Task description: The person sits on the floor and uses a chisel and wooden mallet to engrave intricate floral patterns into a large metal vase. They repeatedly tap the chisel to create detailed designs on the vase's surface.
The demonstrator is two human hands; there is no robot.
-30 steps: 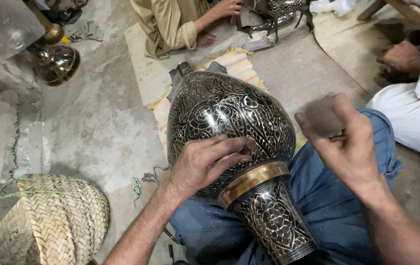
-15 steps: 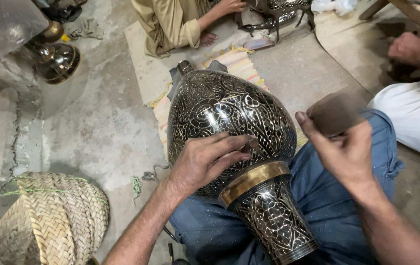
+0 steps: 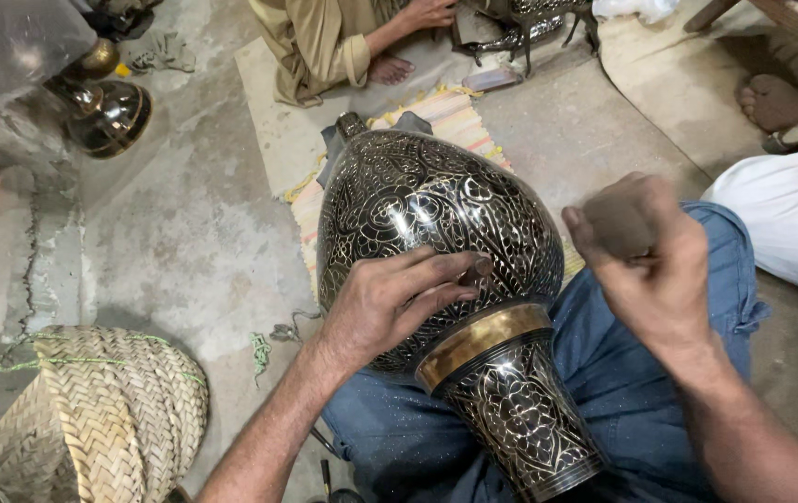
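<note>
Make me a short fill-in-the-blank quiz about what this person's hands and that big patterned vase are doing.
1. The left hand rests flat on the engraved metal ____.
2. Around the vase, below the belly, runs a plain band coloured ____.
3. The right hand is raised to the vase's right, ____ touching it.
4. At the lower left on the floor sits a woven ____.

Missing words: vase; gold; not; basket

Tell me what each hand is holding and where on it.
The left hand presses flat on the engraved vase, at its lower belly above the brass band. Whether the raised, blurred right hand holds anything cannot be told.
</note>
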